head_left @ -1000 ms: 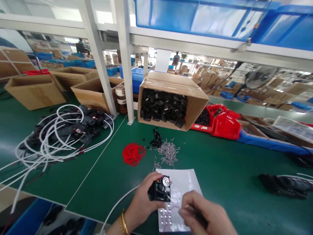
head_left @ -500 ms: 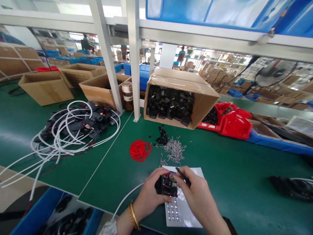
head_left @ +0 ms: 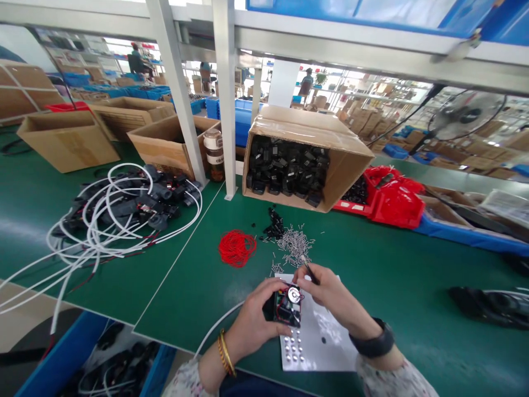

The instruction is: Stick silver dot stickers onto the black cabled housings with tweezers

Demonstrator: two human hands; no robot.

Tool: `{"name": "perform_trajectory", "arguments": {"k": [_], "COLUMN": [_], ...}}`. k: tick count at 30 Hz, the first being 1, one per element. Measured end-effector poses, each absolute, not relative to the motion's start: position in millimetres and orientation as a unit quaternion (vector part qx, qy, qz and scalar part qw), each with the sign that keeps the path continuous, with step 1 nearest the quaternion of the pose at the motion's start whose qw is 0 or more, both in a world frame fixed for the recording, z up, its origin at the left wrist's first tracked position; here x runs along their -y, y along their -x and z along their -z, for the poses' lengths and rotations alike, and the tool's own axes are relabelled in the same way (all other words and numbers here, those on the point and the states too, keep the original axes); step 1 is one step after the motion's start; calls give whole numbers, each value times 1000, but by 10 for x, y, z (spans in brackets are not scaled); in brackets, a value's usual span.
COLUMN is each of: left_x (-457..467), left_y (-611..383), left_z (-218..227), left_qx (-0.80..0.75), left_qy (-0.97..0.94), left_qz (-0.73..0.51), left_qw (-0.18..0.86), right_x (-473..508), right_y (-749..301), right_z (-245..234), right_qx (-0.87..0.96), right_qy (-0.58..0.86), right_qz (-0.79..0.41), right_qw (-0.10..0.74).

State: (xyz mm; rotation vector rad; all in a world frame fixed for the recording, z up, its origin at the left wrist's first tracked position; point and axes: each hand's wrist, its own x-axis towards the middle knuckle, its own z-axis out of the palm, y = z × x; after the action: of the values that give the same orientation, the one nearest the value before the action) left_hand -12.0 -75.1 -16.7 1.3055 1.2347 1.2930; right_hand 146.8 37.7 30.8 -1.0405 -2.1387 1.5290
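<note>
L hand (head_left: 252,325): module (head_left: 284,310); R hand (head_left: 333,296): tool (head_left: 309,271)

Lower centre: left hand (head_left: 256,320) grips black module (head_left: 285,307) over white sheet (head_left: 326,342). Right hand (head_left: 334,295) pinches thin tool (head_left: 309,271), fingertips at module. Red wire coil (head_left: 237,248) just above, on green tabletop (head_left: 392,275).

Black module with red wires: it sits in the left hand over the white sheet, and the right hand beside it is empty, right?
Not empty: the head view shows the right hand pinching a thin dark tool. The rest stands: the left hand holds the black module over the white sheet.
</note>
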Motion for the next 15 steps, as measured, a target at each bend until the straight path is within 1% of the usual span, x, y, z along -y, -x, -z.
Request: {"name": "perform_trajectory", "arguments": {"k": [3,8,15], "left_x": [789,848,842], "left_y": [101,39,23], "left_z": [182,240,277], "left_qx": [-495,-515,-477], "left_qy": [-515,-429,-423], "left_qz": [-523,-537,-567], "left_qw": [465,512,521], "right_x": [-457,-454,-463], "right_y": [-1390,-1282,-1192], "right_z": [-364,-530,-583], "right_qx": [788,820,869], "right_qy": [333,341,320], "right_qz": [-507,-459,-376], "right_qw": [107,41,4]}}
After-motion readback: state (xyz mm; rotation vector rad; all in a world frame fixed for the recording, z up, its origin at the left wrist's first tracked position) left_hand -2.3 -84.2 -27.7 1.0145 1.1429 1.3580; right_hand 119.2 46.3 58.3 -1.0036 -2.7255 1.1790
